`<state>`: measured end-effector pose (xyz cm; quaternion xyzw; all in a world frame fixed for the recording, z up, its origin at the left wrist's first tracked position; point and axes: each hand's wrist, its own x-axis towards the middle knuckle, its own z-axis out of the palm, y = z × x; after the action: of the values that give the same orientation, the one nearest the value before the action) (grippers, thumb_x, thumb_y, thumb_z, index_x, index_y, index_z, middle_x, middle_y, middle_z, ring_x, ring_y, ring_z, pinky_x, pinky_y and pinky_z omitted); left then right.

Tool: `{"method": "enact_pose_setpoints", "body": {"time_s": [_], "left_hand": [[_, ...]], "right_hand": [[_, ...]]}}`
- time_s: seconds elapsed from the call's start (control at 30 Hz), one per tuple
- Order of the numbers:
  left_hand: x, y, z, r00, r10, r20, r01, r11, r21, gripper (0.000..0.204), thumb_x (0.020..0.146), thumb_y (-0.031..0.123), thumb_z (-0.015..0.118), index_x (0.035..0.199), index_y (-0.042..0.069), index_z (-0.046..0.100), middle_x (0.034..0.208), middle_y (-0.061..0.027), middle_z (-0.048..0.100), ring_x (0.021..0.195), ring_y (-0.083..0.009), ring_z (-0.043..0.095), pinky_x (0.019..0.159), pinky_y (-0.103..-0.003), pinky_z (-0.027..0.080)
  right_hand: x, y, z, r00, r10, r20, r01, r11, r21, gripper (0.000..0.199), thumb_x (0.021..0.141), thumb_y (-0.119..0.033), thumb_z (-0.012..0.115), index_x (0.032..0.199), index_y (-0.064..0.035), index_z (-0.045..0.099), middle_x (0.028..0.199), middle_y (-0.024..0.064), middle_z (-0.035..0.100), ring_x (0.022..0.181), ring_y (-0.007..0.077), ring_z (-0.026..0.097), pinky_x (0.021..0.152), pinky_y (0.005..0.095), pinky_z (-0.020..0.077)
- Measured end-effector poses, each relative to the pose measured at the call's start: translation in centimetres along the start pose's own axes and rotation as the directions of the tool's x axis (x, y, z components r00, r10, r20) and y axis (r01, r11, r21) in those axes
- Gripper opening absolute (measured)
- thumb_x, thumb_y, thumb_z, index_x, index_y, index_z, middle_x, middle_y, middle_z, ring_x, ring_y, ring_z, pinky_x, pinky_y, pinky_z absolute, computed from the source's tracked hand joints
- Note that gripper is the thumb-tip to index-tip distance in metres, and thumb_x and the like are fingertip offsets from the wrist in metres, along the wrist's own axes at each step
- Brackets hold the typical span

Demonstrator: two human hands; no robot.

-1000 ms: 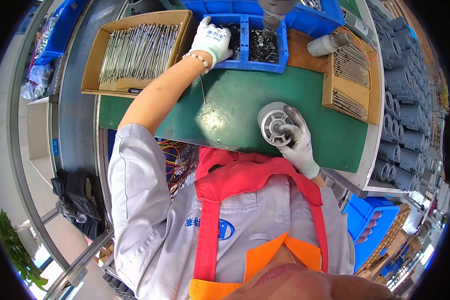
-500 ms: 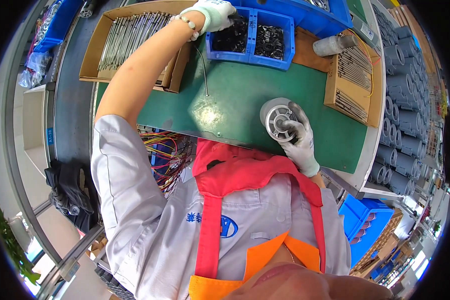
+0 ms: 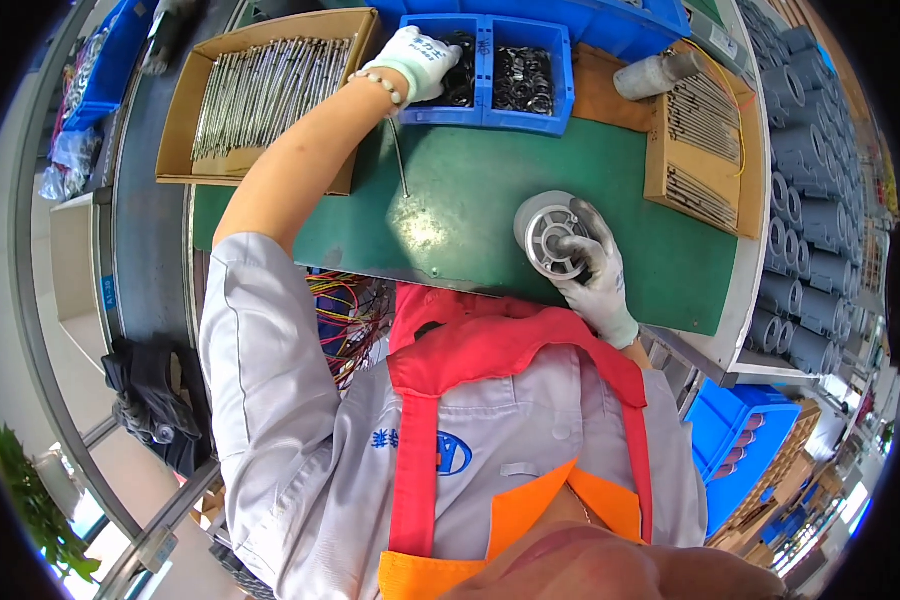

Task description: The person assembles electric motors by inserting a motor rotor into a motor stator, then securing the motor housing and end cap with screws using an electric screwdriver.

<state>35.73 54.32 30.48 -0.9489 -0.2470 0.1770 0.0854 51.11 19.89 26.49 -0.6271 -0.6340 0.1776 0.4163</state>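
My left hand (image 3: 417, 63), in a white glove with a beaded bracelet at the wrist, reaches into the left part of a small blue bin (image 3: 440, 116) of dark parts. Its fingertips are hidden among or above them, so their grip cannot be made out. Close to the front edge of the green bench, my right hand (image 3: 599, 275), in a white glove with darkened fingertips, grips a round, spoked metal end cover (image 3: 550, 240) with thumb and fingers. Beside the left bin, another blue bin (image 3: 527, 122) contains black rings.
Cardboard boxes of long metal rods stand at left (image 3: 175, 130) and right (image 3: 655, 180). A grey cylinder (image 3: 650, 77) lies by the right box. A thin metal rod (image 3: 401, 160) rests on the green bench (image 3: 470, 190). Grey housings (image 3: 820, 225) are stacked at far right; wires (image 3: 345, 315) hang below.
My left hand has come slightly nearer to me, at the left side of the bin. My right hand keeps its hold on the end cover, almost unmoved. The view has shifted a little.
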Motion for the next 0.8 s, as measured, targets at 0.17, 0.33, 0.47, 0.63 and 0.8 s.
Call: {"method": "enact_pose_setpoints", "body": {"time_s": [0.17, 0.33, 0.47, 0.63, 0.8], "left_hand": [[-0.1, -1.6, -1.5, 0.987, -0.044, -0.152, 0.035, 0.998, -0.060, 0.034, 0.085, 0.018, 0.060, 0.119, 0.017, 0.067, 0.110, -0.0105, 0.069, 0.104, -0.0262, 0.066, 0.089, -0.038, 0.052], [-0.2, -2.6, -2.9, 0.992, -0.118, -0.048, 0.086, 0.897, -0.433, 0.023, 0.091, 0.024, 0.062, 0.107, 0.010, 0.069, 0.080, -0.0089, 0.071, 0.078, -0.0250, 0.070, 0.073, -0.035, 0.055], [-0.8, -1.6, -2.8, 0.989, -0.137, -0.064, 0.105, 0.926, -0.362, 0.031, 0.089, 0.028, 0.064, 0.115, 0.012, 0.068, 0.103, -0.0143, 0.071, 0.099, -0.0307, 0.067, 0.087, -0.039, 0.052], [-1.8, -0.7, -2.2, 0.997, 0.006, -0.074, -0.043, 0.862, -0.506, 0.039, 0.086, 0.030, 0.067, 0.119, 0.009, 0.065, 0.105, -0.0171, 0.070, 0.103, -0.0332, 0.065, 0.091, -0.040, 0.051], [-1.5, 1.5, -2.5, 0.997, -0.056, 0.061, 0.076, 0.913, -0.401, 0.072, 0.074, 0.018, 0.075, 0.139, 0.010, 0.048, 0.145, -0.0217, 0.042, 0.125, -0.0368, 0.051, 0.104, -0.040, 0.045]], "right_hand": [[-0.2, 0.0, -0.3, 1.000, 0.004, 0.020, -0.004, 1.000, 0.012, 0.048, 0.065, -0.011, 0.081, 0.107, -0.0128, 0.058, 0.141, 0.0163, 0.049, 0.130, 0.0431, 0.044, 0.104, 0.0497, 0.0404], [-0.3, 0.3, -0.2, 1.000, -0.006, 0.024, 0.006, 1.000, 0.000, 0.047, 0.064, -0.011, 0.081, 0.106, -0.0130, 0.058, 0.141, 0.0158, 0.048, 0.130, 0.0431, 0.045, 0.104, 0.0496, 0.0406], [-0.2, 0.4, -0.2, 0.999, -0.032, 0.019, 0.032, 0.999, -0.007, 0.047, 0.064, -0.011, 0.081, 0.105, -0.0132, 0.058, 0.141, 0.0158, 0.049, 0.130, 0.0430, 0.045, 0.104, 0.0496, 0.0409], [-0.1, 0.5, -0.3, 0.999, -0.035, 0.024, 0.035, 0.999, -0.022, 0.048, 0.064, -0.012, 0.082, 0.105, -0.0137, 0.058, 0.140, 0.0160, 0.050, 0.129, 0.0430, 0.045, 0.103, 0.0495, 0.0412], [0.0, 0.6, -0.3, 0.999, -0.040, 0.012, 0.041, 0.999, -0.024, 0.049, 0.066, -0.015, 0.084, 0.107, -0.0141, 0.057, 0.139, 0.0159, 0.050, 0.129, 0.0424, 0.046, 0.103, 0.0488, 0.0405]]}}
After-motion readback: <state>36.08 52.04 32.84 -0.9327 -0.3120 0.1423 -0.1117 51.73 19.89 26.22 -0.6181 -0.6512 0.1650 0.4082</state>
